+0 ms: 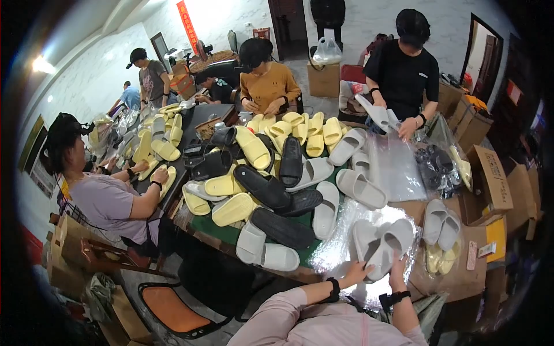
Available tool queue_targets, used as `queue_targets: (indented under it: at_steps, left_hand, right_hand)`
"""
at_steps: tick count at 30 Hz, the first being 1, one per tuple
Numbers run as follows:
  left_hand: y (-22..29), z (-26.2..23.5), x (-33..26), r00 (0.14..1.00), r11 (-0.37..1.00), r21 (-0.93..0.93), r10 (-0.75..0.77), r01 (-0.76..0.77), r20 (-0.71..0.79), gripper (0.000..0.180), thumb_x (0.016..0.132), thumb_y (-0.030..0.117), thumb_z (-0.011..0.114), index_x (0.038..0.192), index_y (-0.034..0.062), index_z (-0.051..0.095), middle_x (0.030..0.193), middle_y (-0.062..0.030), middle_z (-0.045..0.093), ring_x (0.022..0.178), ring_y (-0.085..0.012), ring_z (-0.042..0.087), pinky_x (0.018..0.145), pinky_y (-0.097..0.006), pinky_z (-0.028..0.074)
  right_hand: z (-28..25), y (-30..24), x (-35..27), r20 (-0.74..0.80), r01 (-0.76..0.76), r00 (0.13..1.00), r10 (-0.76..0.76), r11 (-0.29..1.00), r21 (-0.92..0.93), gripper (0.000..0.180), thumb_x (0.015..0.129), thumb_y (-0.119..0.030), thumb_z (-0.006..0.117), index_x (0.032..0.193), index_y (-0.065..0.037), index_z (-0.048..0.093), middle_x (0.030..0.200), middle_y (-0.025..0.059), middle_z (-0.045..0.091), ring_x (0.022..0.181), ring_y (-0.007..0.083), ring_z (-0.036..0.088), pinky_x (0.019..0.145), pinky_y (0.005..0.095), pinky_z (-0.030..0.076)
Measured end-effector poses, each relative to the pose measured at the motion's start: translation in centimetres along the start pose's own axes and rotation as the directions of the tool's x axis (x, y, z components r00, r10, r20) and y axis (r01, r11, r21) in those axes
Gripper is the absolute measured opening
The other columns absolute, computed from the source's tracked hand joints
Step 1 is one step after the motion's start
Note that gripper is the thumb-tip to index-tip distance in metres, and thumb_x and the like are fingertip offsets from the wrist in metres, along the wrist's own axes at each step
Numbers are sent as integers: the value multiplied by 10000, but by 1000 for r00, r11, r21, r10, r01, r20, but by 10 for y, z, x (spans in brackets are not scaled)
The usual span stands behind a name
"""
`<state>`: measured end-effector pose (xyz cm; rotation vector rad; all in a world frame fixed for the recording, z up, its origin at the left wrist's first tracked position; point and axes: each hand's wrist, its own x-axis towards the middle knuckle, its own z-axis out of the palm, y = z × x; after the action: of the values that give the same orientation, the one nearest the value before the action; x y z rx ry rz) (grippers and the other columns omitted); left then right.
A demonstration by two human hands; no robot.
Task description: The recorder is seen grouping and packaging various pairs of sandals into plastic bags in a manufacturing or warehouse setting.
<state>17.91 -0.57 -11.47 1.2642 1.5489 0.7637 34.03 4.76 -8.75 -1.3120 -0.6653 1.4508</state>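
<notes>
A pair of light grey slide slippers [398,235] is held side by side above a shiny clear plastic sheet [340,242] at the table's near right. My left hand [358,273] grips the left slipper near its lower end, and my right hand [398,270] grips the pair's lower right side. Part of the fingers is hidden by the slippers. Left of my hands, a pile of black slippers [280,228], yellow slippers [234,209] and grey slippers [327,210] covers the table. Another grey pair [441,224] lies on cardboard to the right, above a yellow pair [441,258].
A stack of clear plastic bags [398,167] lies farther back, beside bagged black slippers [435,166]. An open cardboard box [487,184] stands at the right. Several people work around the table; one in black [404,75] holds grey slippers. An orange-seated chair [173,308] is lower left.
</notes>
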Motion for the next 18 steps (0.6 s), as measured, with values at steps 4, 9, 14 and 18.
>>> queue_targets:
  at_steps: [4, 9, 14, 18]
  left_hand:
    - [-50, -4, -1, 963, 995, 65, 53, -72, 266, 450, 890, 441, 506, 950, 24, 663, 824, -200, 594, 774, -331, 577, 722, -388, 460]
    - [-71, -5, -14, 957, 934, 209, 277, -289, 86, 253, 836, 248, 571, 923, 32, 670, 837, -197, 608, 792, -357, 574, 722, -405, 462]
    - [-65, 5, -17, 991, 998, -20, 64, -67, -114, 116, 770, 74, 551, 868, 13, 562, 837, -180, 567, 835, -311, 562, 727, -373, 449]
    - [-84, -5, -18, 974, 962, -270, -95, 37, -205, 137, 770, 47, 555, 883, -4, 498, 853, -186, 565, 840, -316, 559, 726, -365, 441]
  right_hand:
    - [-45, 23, 28, -52, 230, 966, -254, 931, -282, 532, 765, 68, 546, 1262, -8, 369, 1152, 127, 508, 1043, 236, 501, 918, 332, 389]
    - [-60, 0, 28, 202, 302, 952, -231, 823, -480, 567, 760, 44, 579, 1289, 6, 378, 1174, 136, 534, 1074, 252, 511, 925, 346, 397]
    - [-67, 35, 57, 158, 301, 941, -298, 530, -793, 763, 725, -167, 699, 1343, 39, 302, 1155, 264, 507, 1080, 388, 491, 910, 412, 401]
    - [11, 21, 18, 168, 435, 802, -573, 369, -821, 318, 678, -119, 649, 977, -51, 562, 990, 224, 484, 950, 384, 470, 795, 465, 382]
